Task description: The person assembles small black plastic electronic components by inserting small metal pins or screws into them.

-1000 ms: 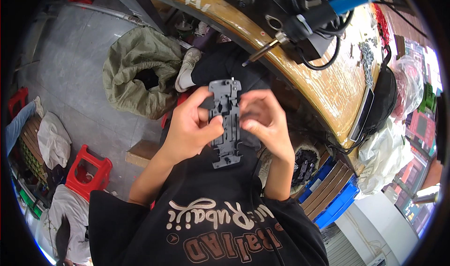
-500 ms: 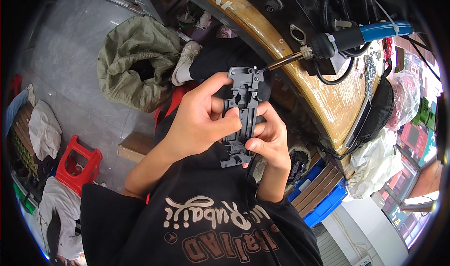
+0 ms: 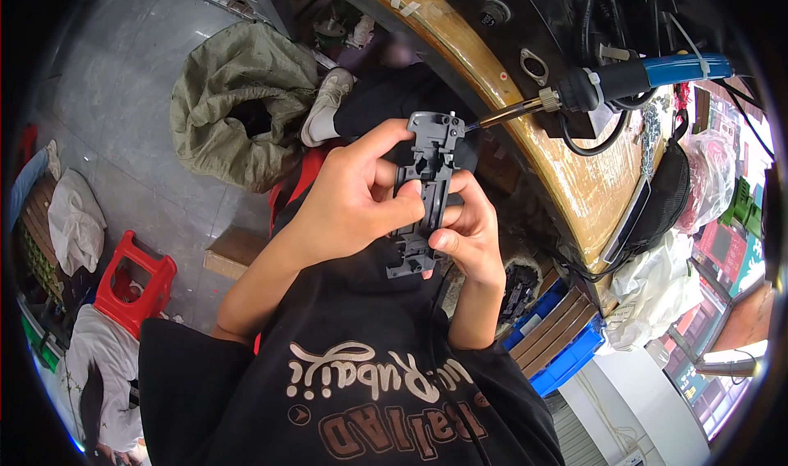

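A long dark grey moulded plastic housing [image 3: 435, 166] with ribs and small posts is held in front of my torso, its inner side facing up. My left hand [image 3: 349, 207] is closed around its left edge, thumb pressed on the inside. On the right edge my right hand [image 3: 469, 240] grips the lower half, with thumb and fingers bent. A soldering-iron-like tool [image 3: 587, 90], with a brass-coloured barrel, black grip and blue sleeve, points at the housing's upper right corner. Its tip is very close to that corner; I cannot tell whether they touch.
The wooden bench [image 3: 566, 199] curves along the right, with a black pouch [image 3: 661, 187] on it. Below stands a blue crate [image 3: 566, 355] holding cardboard. On the floor are a green fabric sack [image 3: 201, 97], a red stool [image 3: 135, 285] and a cardboard box [image 3: 234, 251].
The housing's lower end has come up slightly, and the whole piece has shifted a little to the right. Both hands keep their hold. The tool appears slightly farther right and lower in view.
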A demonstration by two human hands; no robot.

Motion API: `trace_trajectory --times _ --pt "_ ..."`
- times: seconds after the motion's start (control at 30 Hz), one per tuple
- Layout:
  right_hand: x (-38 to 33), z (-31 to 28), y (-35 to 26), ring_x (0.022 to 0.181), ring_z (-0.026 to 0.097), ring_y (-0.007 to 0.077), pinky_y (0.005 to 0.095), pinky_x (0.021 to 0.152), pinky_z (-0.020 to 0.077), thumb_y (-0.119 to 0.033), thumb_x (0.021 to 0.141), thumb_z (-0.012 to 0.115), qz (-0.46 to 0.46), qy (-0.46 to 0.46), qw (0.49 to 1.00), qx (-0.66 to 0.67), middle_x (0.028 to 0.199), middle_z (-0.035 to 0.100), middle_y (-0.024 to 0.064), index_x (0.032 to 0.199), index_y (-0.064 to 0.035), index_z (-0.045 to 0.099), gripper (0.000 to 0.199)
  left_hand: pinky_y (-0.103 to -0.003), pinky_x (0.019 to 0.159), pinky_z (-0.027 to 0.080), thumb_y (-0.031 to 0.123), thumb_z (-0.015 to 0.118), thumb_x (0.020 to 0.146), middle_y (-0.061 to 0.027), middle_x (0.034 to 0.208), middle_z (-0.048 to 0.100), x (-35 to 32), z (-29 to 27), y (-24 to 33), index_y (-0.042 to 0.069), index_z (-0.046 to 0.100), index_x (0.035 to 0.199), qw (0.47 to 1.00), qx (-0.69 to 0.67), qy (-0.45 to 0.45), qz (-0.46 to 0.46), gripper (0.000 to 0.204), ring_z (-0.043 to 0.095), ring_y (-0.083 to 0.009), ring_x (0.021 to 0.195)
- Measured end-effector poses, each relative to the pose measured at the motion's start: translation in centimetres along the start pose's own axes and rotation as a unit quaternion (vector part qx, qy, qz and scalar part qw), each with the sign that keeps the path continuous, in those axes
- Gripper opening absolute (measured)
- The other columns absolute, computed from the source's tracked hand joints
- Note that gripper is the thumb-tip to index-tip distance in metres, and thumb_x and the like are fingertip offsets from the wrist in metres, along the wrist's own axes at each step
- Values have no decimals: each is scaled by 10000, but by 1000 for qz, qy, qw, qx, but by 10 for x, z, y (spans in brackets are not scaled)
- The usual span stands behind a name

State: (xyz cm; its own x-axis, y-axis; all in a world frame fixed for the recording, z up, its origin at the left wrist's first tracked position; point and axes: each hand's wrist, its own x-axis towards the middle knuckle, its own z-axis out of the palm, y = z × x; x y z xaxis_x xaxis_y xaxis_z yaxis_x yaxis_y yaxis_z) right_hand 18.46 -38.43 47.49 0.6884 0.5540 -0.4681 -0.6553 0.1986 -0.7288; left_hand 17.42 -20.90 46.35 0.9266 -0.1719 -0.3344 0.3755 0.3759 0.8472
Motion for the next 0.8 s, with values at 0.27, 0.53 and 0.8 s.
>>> trace_trajectory --times 0.27,0.53,0.8 --pt "0 5 -4 515 571 143 234 421 461 -14 731 667 -20 -2 999 40 705 609 143 1013 15 374 408 -165 418 301 -40 522 765 -14 615 543 2 -2 10 -73 360 1127 999 1 -34 -7 398 422 2 492" --pt "-1 9 -7 516 570 143 238 426 458 -14 721 676 -21 6 999 33 717 614 147 1022 19 372 429 -171 398 275 -22 533 770 2 580 518 4 -5 13 -72 364 1115 998 -36 -48 -17 387 396 5 471" --pt "1 6 -5 522 570 137 232 420 464 -10 725 671 -35 12 999 -12 723 614 146 1025 18 375 422 -171 347 261 -4 536 771 -13 572 531 4 -5 9 -67 370 1116 998 -30 -47 -5 388 390 -5 400"
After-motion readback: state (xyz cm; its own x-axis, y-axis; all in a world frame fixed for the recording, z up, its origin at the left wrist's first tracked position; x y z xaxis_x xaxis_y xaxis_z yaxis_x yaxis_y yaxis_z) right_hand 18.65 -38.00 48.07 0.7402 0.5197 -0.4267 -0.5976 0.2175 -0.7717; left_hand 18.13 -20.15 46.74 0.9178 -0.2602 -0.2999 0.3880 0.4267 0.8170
